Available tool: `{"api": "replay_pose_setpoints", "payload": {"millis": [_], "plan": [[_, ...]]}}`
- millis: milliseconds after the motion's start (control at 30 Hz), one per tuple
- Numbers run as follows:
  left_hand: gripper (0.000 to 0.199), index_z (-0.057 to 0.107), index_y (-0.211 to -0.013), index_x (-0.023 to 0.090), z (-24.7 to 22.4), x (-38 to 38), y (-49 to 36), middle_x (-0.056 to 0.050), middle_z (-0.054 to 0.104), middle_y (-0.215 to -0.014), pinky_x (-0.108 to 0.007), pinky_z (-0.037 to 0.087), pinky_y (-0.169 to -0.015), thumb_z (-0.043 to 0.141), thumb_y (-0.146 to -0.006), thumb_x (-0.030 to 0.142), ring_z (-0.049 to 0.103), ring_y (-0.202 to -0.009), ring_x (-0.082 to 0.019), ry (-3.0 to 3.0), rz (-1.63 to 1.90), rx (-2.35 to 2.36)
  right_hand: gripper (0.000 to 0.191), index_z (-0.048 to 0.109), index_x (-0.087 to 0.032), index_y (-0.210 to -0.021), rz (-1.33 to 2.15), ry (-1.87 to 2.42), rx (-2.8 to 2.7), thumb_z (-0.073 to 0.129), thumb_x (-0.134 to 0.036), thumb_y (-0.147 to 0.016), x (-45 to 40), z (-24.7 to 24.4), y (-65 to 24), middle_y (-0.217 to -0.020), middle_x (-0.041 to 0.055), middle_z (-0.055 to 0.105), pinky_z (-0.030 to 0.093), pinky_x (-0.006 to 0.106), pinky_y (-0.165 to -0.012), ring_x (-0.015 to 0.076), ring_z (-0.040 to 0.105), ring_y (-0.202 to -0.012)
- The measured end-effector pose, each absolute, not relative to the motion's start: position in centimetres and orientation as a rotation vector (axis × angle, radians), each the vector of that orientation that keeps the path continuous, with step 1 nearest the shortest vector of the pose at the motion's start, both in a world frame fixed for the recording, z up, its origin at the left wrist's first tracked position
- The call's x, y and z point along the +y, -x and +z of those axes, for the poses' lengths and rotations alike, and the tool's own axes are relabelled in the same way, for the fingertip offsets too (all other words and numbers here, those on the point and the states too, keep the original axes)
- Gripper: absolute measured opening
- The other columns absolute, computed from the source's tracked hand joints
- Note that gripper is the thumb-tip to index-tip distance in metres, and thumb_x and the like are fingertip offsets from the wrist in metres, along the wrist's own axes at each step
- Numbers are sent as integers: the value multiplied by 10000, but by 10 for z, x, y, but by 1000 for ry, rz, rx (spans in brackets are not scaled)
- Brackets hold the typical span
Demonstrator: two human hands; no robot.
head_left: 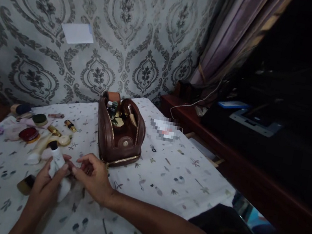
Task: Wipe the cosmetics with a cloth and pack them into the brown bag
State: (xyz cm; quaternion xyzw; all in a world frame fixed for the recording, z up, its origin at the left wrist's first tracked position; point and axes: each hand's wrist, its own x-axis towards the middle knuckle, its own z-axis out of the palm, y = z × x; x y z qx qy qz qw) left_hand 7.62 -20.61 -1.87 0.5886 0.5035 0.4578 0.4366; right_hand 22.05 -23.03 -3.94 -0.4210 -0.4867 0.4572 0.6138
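Note:
My left hand (pixel 48 179) is wrapped round a white tube (pixel 57 162) with a black cap, tilted up toward the left. My right hand (pixel 93 176) is beside it, fingers curled, with its fingertips close to the tube and the left fingertips; whether they pinch anything is too small to tell. Behind my right hand stands an open brown leather bag (pixel 120 135), its zip apart, with a dark green bottle (pixel 113 110), a round gold item (pixel 118 122) and a brush-like item inside. Another white item shows partly under my left hand.
Cosmetics lie at the left, among them a red jar (pixel 29 134), a gold tube (pixel 70 125) and a dark-lidded jar (pixel 40 119). A gold-black item (pixel 25 185) is beside my left hand. A phone-like blurred object (pixel 164 129) lies right of the bag, near a dark red desk (pixel 181 109).

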Motion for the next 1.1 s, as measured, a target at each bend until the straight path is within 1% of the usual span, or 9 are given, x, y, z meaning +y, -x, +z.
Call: {"api": "replay_pose_setpoints", "payload": {"millis": [100, 167, 267, 400, 467, 567, 700, 867, 1100], "plan": [[372, 665, -974, 206, -12, -207, -77, -30, 661, -825, -290, 522, -700, 719, -758, 504, 633, -797, -227, -1709, 1037, 1186, 354, 667, -185, -1052, 1050, 925, -1163, 702, -435, -804, -231, -34, -226, -752, -25, 561, 394, 209, -572, 104, 504, -654], [295, 662, -940, 215, -12, -208, -78, -15, 655, -780, -293, 519, -698, 704, -779, 458, 612, -724, -207, -1810, 963, 1113, 355, 665, -180, -1011, 1044, 898, -1149, 688, -476, -816, -229, -34, -227, -751, -18, 556, 400, 212, -568, 109, 510, -662], [225, 642, -828, 218, -16, -207, -76, 16, 602, -637, -267, 478, -597, 670, -817, 441, 566, -592, -179, -1837, 874, 1089, 364, 644, -177, -919, 1082, 862, -1064, 653, -531, -837, -225, -35, -228, -705, -27, 520, 380, 210, -518, 89, 467, -575], [321, 609, -709, 208, -24, -206, -71, 24, 569, -542, -251, 431, -498, 655, -819, 506, 522, -489, -158, -1792, 741, 1075, 460, 642, -174, -1013, 1161, 807, -969, 632, -598, -833, -225, -27, -232, -673, -38, 515, 370, 202, -472, 72, 458, -499], [358, 607, -725, 202, -25, -208, -71, 33, 551, -508, -243, 401, -449, 653, -807, 546, 480, -436, -142, -1722, 732, 1100, 508, 629, -176, -1089, 1179, 777, -963, 629, -615, -834, -226, -22, -235, -620, -51, 513, 371, 198, -457, 75, 464, -473], [426, 596, -777, 194, -24, -211, -72, 45, 535, -475, -227, 347, -390, 645, -786, 617, 430, -381, -122, -1563, 736, 1144, 520, 628, -173, -1092, 1186, 710, -991, 619, -629, -843, -228, -18, -235, -571, -55, 525, 379, 194, -448, 78, 478, -456], [464, 562, -724, 193, -22, -213, -71, 46, 520, -463, -209, 325, -377, 695, -722, 637, 402, -376, -100, -1459, 766, 1112, 485, 632, -170, -1064, 1194, 628, -1020, 648, -599, -838, -227, -17, -235, -585, -40, 565, 414, 196, -458, 88, 526, -489], [385, 613, -791, 181, -23, -211, -72, 66, 490, -504, -208, 333, -416, 780, -658, 502, 398, -422, -95, -1500, 800, 1083, 415, 600, -182, -925, 1170, 680, -956, 745, -538, -768, -227, -9, -238, -576, -60, 553, 379, 181, -407, 71, 485, -445], [351, 652, -873, 171, -29, -208, -73, 47, 547, -593, -228, 367, -506, 775, -682, 438, 450, -522, -117, -1534, 830, 1103, 463, 517, -197, -751, 1114, 773, -912, 872, -463, -615, -229, -5, -237, -559, -74, 534, 378, 183, -441, 74, 496, -468]]}}
